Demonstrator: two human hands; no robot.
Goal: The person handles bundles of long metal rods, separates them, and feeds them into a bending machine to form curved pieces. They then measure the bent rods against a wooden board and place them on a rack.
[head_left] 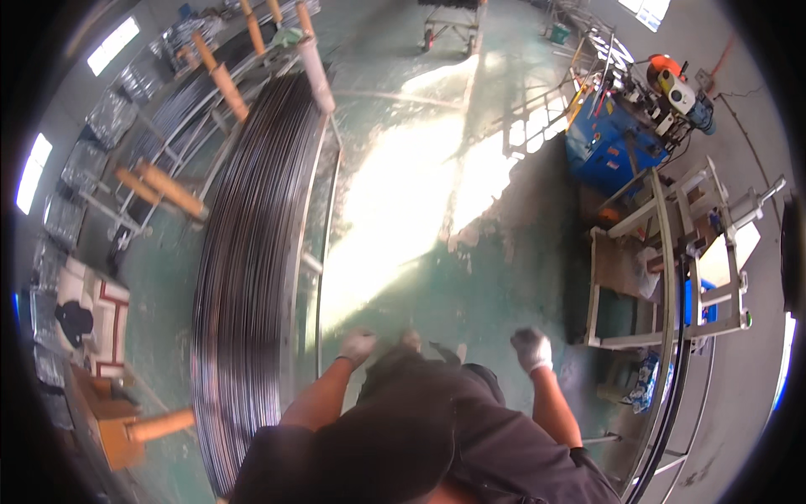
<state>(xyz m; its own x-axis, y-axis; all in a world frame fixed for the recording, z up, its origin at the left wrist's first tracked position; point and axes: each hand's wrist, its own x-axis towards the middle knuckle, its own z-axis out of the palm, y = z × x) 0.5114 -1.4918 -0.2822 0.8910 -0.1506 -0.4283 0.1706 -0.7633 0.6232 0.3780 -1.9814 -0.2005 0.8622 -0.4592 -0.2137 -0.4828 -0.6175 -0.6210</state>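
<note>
While left hand in white glove (358, 346) and right hand in white-and-grey glove (531, 349) hang well apart above green floor (483, 307), can't tell if fingers are curled tight, kinda blurry. Big stack of long thin dark metal bars (252, 227) lies left of left hand, running way ahead. Right of right hand: pale metal-framed stand (630, 341), blue boxy machine (606, 139) farther ahead.

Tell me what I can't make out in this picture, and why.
All in the head view:
- Left hand: blur hides the separate fingers, so its grip is unclear.
- Right hand: the dark fingertips blur together.
- Long dark rods: the near ends are cut off by the lower edge.
- Wheeled cart: its top is cut off by the upper edge.
- Sunlit floor: glare hides surface detail.
</note>
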